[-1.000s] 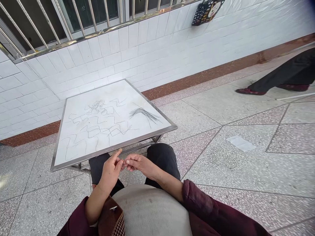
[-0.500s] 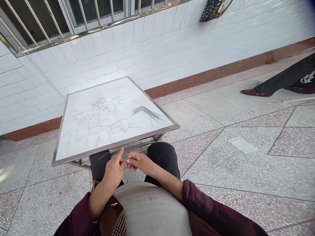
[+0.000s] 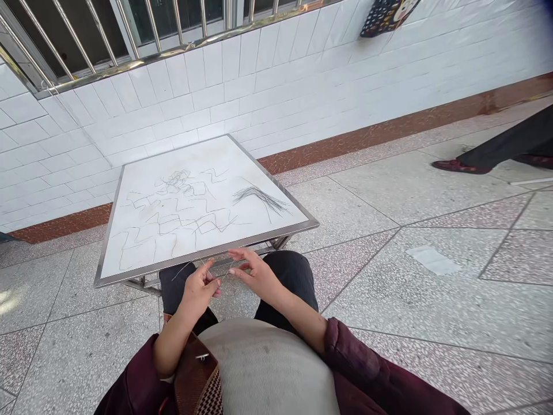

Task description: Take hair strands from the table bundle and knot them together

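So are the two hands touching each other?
Apart: the head view shows a gap between the left hand and the right hand, with floor showing between them.

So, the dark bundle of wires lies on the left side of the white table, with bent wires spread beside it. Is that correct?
Not the left: the head view shows the dark bundle of wires lying on the right side of the white table. The bent wires are indeed spread beside it.

Finished white on the table (image 3: 216, 153), grey along its rim (image 3: 259, 238). Coloured dark grey on the strand bundle (image 3: 263, 199) atop it; speckled grey and pink on the floor (image 3: 358, 253) below.
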### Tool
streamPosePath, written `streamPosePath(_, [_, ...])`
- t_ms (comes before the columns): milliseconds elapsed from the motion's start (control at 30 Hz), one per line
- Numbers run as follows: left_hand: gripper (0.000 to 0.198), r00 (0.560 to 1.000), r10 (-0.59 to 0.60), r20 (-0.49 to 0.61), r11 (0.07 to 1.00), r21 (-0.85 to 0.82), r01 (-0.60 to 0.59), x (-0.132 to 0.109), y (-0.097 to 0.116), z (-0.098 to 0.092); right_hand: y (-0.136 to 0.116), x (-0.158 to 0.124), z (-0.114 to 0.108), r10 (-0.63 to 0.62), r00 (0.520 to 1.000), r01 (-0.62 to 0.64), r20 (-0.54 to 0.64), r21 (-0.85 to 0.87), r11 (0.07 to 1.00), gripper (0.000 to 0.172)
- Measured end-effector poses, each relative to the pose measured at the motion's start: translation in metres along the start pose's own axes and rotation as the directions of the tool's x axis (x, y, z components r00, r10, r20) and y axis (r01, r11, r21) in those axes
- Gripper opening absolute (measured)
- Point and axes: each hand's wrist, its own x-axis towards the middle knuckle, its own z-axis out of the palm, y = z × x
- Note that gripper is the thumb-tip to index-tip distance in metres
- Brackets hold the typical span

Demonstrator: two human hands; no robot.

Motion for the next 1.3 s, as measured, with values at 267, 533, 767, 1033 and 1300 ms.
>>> streamPosePath(267, [0.061,0.999,-0.02,0.039,1.0,0.008,0.02,-0.003,0.001,-0.001,-0.002,0.001,-0.006,-0.324,0.929,0.369,0.18,-0.361,0.856,0.017])
streamPosePath(533, [0.045,0.979,0.202,0.032,0.876,0.442,-0.195,-0.008,0.006,0.002,-0.025,0.004,0.009,-0.294,0.943,0.334,0.159,-0.401,0.853,0.021])
streamPosePath(767, [0.013,0.971,0.231,0.063,0.836,0.498,-0.231,-0.013,0.007,0.008,-0.029,0.012,0.025,-0.018,0.995,0.035,0.096,-0.178,0.983,0.009])
streamPosePath(1033, [0.041,0.981,0.034,0.189,0.999,0.001,-0.035,-0.012,0.001,-0.003,-0.023,0.013,0.012,0.258,0.947,-0.315,0.193,0.375,0.872,0.026])
streamPosePath(1300, [0.065,0.982,0.035,0.183,0.996,-0.087,-0.02,-0.016,0.011,-0.005,-0.021,0.015,0.013,0.264,0.945,-0.32,0.191,0.393,0.862,0.029])
